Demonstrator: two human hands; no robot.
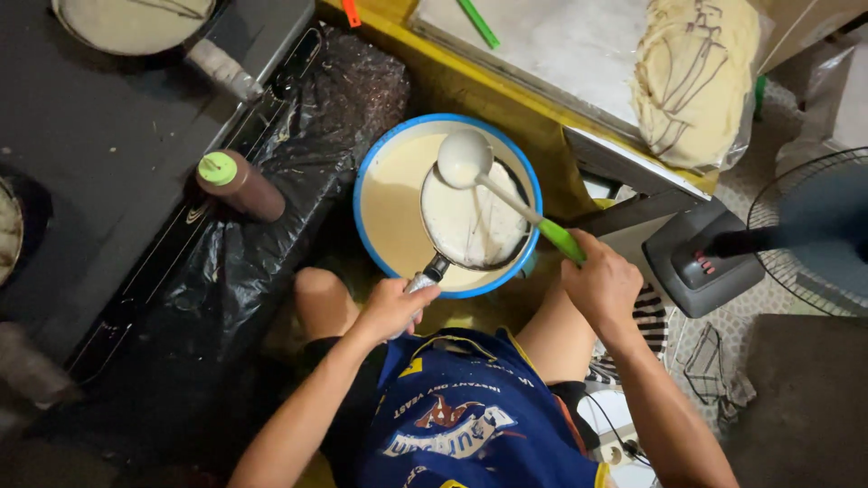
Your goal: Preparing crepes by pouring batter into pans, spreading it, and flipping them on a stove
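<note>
A blue-rimmed bowl [380, 172] of pale batter sits on the floor in front of me. My left hand [393, 307] grips the handle of a small frying pan [470, 226], held over the bowl with a thin layer of batter inside. My right hand [601, 280] holds a ladle [466, 158] by its green handle, the white scoop raised above the pan's far edge.
A brown squeeze bottle [240, 185] with a green cap lies on black plastic at the left. Another pan [136, 23] of batter rests on the dark stove top. Stacked thin crepes [692, 77] lie on a board at upper right. An electric fan [796, 239] stands at the right.
</note>
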